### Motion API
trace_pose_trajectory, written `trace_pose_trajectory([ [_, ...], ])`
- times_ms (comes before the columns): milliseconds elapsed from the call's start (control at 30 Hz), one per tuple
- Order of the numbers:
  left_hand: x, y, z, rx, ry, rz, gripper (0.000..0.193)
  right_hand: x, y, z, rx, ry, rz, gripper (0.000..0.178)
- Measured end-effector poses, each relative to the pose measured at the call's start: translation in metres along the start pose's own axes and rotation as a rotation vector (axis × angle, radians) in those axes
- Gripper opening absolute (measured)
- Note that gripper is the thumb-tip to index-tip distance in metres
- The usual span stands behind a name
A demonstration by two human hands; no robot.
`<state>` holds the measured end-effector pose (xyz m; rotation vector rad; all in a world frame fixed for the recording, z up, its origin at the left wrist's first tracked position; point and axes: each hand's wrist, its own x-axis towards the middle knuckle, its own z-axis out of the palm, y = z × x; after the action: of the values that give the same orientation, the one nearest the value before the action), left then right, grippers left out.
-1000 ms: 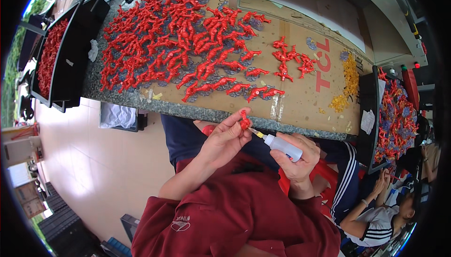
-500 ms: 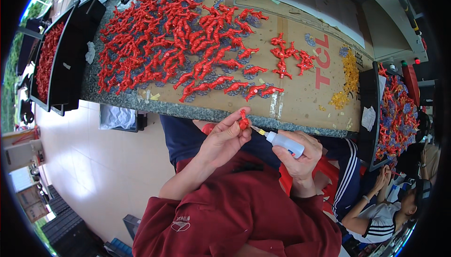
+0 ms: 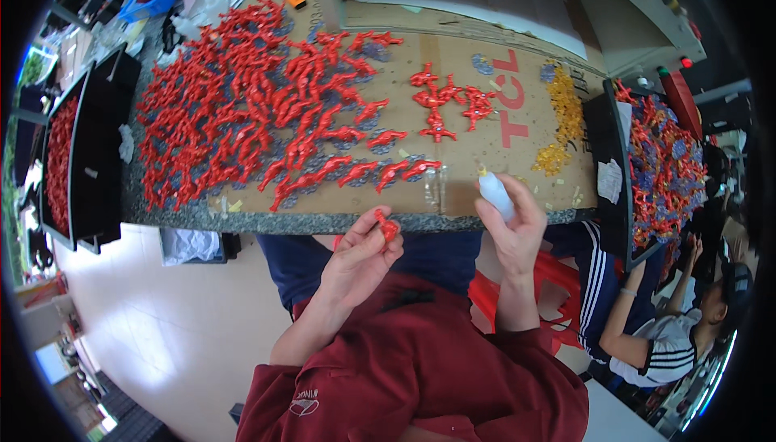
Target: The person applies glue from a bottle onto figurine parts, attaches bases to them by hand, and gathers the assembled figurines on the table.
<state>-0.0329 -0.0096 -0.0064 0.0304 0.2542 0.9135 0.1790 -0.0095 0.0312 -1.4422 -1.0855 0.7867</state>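
Red letters [image 3: 512, 108] mark the cardboard [image 3: 465, 159]; white print [image 3: 305, 401], the maroon shirt [image 3: 404, 353].

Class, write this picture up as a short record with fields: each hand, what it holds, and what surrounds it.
Left hand: pinches a small glossy red figure
Right hand: grips a translucent white squeeze bottle with a yellow tip
Contact: tip and figure apart
Bench: brown cardboard sheet on a speckled grey worktop
On bench: many red figures with purplish translucent bases; small yellow pieces toward the right
Sides: left black bin, red pieces inside; right black bin, red and purplish pieces inside
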Motion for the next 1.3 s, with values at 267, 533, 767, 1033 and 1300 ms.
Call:
trace_pose_trajectory([
  [267,0.012,-0.006,0.003,0.045,0.03,-0.056,0.024,0.042,0.032,0.002,-0.187,0.001,-0.054,0.032],
  [533,0.015,-0.009,0.008,0.094,0.036,-0.088,0.023,0.137,0.003,-0.04,-0.511,-0.024,-0.118,0.027],
  [767,0.014,-0.015,0.011,0.095,0.031,-0.114,0.022,0.2,0.038,-0.001,-0.718,-0.174,-0.196,0.03],
  [1033,0.017,-0.011,0.004,0.1,-0.003,-0.134,0.022,0.109,-0.006,-0.057,-0.19,-0.244,0.035,0.026],
  [1300,0.028,-0.033,0.016,0.147,0.014,-0.316,0.021,-0.007,0.005,-0.04,0.301,-0.381,0.315,0.026],
])
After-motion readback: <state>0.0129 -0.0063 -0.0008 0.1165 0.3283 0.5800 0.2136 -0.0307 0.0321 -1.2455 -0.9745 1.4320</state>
